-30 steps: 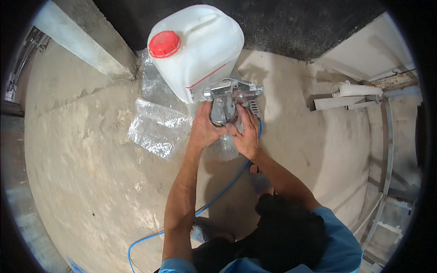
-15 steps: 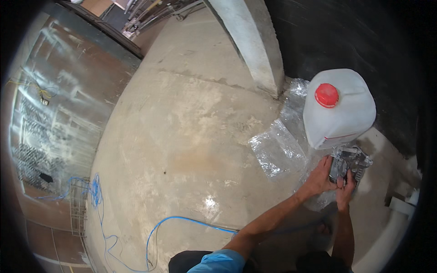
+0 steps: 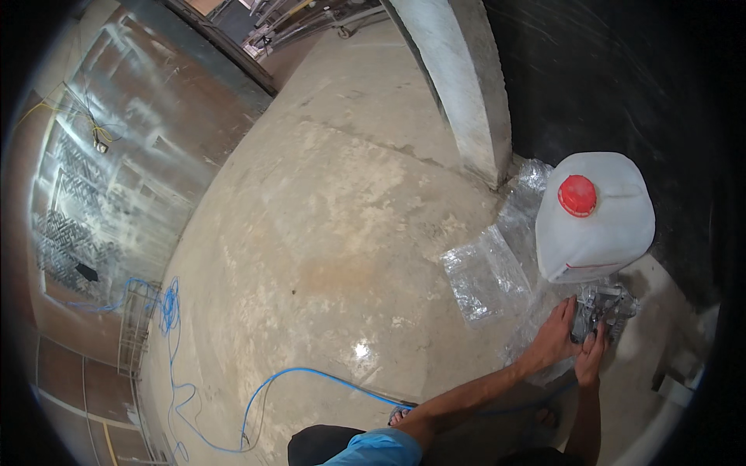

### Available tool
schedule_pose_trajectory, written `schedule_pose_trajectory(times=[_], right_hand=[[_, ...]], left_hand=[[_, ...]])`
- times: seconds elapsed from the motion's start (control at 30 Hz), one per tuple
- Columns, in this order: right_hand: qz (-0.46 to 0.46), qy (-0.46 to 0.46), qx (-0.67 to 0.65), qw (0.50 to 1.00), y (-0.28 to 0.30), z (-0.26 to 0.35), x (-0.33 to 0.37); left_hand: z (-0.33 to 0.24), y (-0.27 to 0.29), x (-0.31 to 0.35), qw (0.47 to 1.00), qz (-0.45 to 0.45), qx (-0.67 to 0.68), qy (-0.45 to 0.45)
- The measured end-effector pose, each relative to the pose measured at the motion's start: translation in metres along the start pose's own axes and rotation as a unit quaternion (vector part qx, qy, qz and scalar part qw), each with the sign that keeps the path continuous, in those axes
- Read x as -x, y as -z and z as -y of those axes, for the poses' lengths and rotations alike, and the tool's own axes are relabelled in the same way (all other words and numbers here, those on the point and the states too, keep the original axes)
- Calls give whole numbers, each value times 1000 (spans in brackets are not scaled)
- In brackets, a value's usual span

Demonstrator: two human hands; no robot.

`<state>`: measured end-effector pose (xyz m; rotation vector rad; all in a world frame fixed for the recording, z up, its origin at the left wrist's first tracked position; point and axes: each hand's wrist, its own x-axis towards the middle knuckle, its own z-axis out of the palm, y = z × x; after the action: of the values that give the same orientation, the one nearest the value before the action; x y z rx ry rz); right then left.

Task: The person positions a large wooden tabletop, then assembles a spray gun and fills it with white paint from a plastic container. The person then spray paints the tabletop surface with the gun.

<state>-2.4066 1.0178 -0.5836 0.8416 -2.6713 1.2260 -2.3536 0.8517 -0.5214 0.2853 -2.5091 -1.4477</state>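
Observation:
At the lower right, a small silver-grey metal part with an uneven, mechanical shape sits close to the base of a white plastic jerrycan. My left hand is closed on its left side, the fingers pointing toward the jerrycan. From the near side my right hand grips the same part, with thumb and fingers against its lower edge. My hands partly hide the part, and its fine detail is too small to make out. A red screw cap closes the jerrycan.
Clear plastic sheeting lies under and beside the jerrycan. A concrete pillar rises behind it, next to a dark wall. A blue hose crosses the concrete floor near my feet. Brown panels stand on the left.
The view has shifted, so the jerrycan, pillar and metal part appear lower and slightly more to the right. Both hands keep hold of the metal part.

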Motion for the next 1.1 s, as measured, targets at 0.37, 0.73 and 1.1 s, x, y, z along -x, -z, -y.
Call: schedule_pose_trajectory(times=[0.37,0.73,1.1], right_hand=[[0,43,-17,999,10,18,-20],[-7,18,-8,1000,6,11,-19],[-82,23,38,996,9,35,-17]], left_hand=[[-7,-2,3,998,-16,47,42],[-4,-4,5,998,-16,41,49],[10,-9,6,996,-66,-4,-54]])
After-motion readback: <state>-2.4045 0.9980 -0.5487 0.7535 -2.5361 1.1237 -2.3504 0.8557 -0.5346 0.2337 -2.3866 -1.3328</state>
